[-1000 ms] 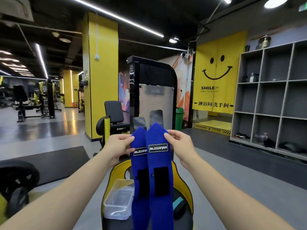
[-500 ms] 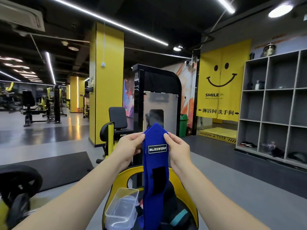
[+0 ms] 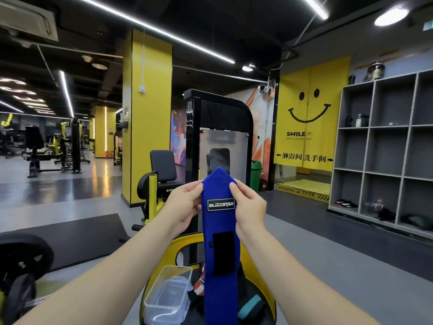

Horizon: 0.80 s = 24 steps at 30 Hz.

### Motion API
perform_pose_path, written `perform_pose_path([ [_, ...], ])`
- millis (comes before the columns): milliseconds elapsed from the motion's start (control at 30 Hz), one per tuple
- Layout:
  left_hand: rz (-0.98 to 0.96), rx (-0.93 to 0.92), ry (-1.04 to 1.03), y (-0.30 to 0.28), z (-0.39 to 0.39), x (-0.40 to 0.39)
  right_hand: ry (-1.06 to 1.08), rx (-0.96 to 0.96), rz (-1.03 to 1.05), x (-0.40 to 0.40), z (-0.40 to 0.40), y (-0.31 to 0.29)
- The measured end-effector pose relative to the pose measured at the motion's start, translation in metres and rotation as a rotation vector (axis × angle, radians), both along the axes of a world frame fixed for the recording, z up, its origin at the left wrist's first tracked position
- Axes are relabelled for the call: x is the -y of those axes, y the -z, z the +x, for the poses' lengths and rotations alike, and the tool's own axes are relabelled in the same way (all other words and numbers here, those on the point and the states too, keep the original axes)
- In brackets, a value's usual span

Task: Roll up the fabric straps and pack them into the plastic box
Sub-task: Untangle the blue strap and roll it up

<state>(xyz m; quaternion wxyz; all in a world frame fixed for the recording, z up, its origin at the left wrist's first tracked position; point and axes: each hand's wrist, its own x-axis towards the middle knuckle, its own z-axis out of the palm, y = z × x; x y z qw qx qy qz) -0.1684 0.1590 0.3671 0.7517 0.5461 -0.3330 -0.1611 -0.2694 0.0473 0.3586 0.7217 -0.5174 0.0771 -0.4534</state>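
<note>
A blue fabric strap [image 3: 219, 228] with a "BLIZZSTAR" label and a black velcro patch hangs straight down in front of me. My left hand [image 3: 185, 205] pinches its upper left edge. My right hand [image 3: 249, 206] pinches the upper right edge, just below the pointed tip. The two blue layers lie stacked, so only the front face shows. Below, a clear plastic box [image 3: 167, 299] sits open on a black and yellow seat [image 3: 262, 308]. Other straps [image 3: 249, 307] in black, red and teal lie on the seat beside the box.
A black weight machine [image 3: 220, 137] with a padded seat [image 3: 161, 167] stands straight ahead. A yellow pillar [image 3: 147, 118] rises at left, grey cubby shelves [image 3: 386, 148] at right. A barbell plate [image 3: 21, 261] is at the lower left, a black floor mat [image 3: 77, 238] behind it.
The two blue straps that hung side by side have been brought together, one over the other. My hands have closed in towards each other and the view has tilted slightly.
</note>
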Motion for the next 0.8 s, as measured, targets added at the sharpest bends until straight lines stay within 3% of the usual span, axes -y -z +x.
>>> perform_pose_path([
  [567, -0.042, -0.058, 0.066, -0.001, -0.002, 0.008, 0.153, 0.029, 0.036, 0.005, 0.009, 0.000],
  [800, -0.030, 0.014, -0.208, 0.008, -0.005, 0.013, 0.171, 0.048, 0.010, 0.006, 0.013, 0.001],
])
